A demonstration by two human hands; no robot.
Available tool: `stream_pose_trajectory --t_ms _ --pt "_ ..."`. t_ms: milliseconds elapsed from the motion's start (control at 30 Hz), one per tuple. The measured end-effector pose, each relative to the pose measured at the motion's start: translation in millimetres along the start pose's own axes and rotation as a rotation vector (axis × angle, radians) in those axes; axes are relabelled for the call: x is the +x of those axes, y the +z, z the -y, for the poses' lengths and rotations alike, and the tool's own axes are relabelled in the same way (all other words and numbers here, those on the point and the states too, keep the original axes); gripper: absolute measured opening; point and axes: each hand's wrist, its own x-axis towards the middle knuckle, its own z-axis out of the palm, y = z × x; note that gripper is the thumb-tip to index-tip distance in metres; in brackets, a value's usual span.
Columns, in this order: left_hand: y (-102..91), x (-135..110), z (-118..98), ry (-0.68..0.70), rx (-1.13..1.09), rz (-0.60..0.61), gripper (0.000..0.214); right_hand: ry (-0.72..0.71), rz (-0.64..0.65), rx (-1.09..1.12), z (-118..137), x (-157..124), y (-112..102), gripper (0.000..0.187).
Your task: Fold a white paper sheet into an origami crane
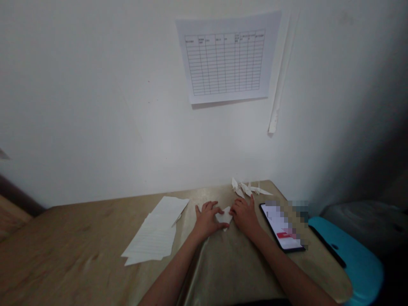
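A small piece of folded white paper [224,216] lies on the tabletop between my two hands. My left hand [207,219] has its thumb and index finger on the paper's left side, with the other fingers curled beyond it. On the opposite side, my right hand [245,216] holds the paper's right edge with bent fingers. Parts of the paper are hidden under the fingers. Just beyond my right hand, several folded paper pieces [245,189] with pointed ends lie near the wall.
White paper sheets [153,233], some lined, lie to the left on the brown table [79,238]. A lit phone [280,229] rests right of my right forearm. Past the table's right edge is a turquoise object [353,255]. A printed table sheet [228,63] hangs on the wall.
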Motion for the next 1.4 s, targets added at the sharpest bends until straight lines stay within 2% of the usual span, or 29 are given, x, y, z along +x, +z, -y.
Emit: stream_pose_trajectory --t_ms 400,833,1167,1400 --pt "-0.1 0.0 1.4 0.011 -0.014 -0.017 0.049 -0.005 -0.004 -0.004 0.3 -1.4 3.3 0.018" --pt "-2.6 0.0 2.5 0.02 -0.011 0.018 0.053 -0.022 0.0 -0.005 2.6 -2.3 2.3 0.018" --pt "-6.1 -2.8 1.3 0.103 -0.073 0.086 0.063 0.053 0.014 0.021 1.2 -1.6 7.8 0.018" --pt "-4.0 -4.7 -6.0 0.114 -0.034 0.061 0.051 0.057 -0.001 0.036 -1.0 -0.5 9.1 0.017"
